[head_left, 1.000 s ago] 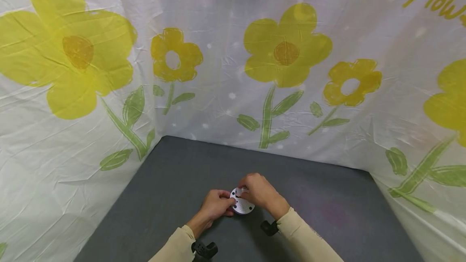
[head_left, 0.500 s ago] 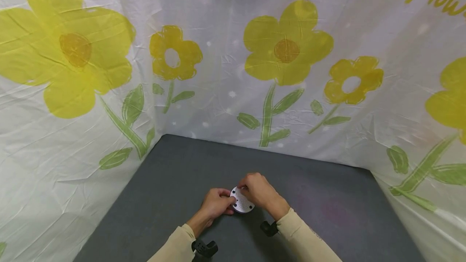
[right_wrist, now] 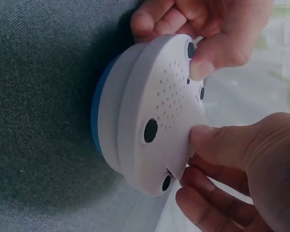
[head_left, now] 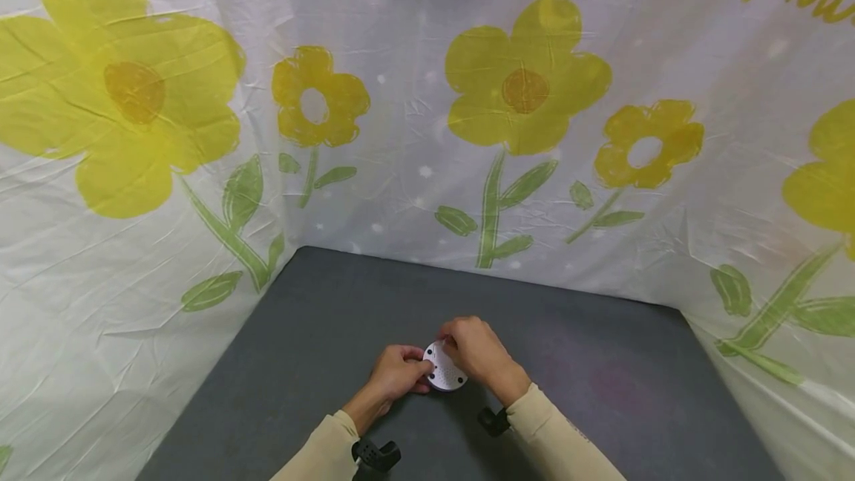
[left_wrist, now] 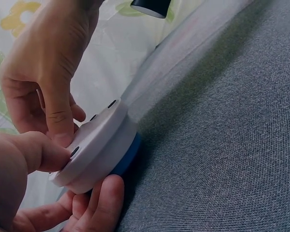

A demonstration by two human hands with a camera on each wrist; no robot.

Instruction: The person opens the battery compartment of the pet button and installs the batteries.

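A round white device (head_left: 446,375) stands on the table with its flat face turned up. That face has a patch of small holes and several black round pads (right_wrist: 151,130); a blue rim (left_wrist: 127,157) shows underneath. My left hand (head_left: 398,375) grips its left side, thumb on the face and fingers below the edge. At the far side, my right hand (head_left: 477,349) pinches a white cover (right_wrist: 178,152) set in the face, thumb on top and fingertips behind its edge. A small dark gap shows at one corner of the cover. The inside of the device is hidden.
A dark grey table (head_left: 320,303) spreads around both hands. White curtains (head_left: 401,191) with yellow flowers enclose its back and sides. Each wrist carries a black camera, such as the left one (head_left: 376,456).
The white cover stood partly raised over a dark opening a second ago; it now lies down nearly level with the face. Both hands have stayed almost in place.
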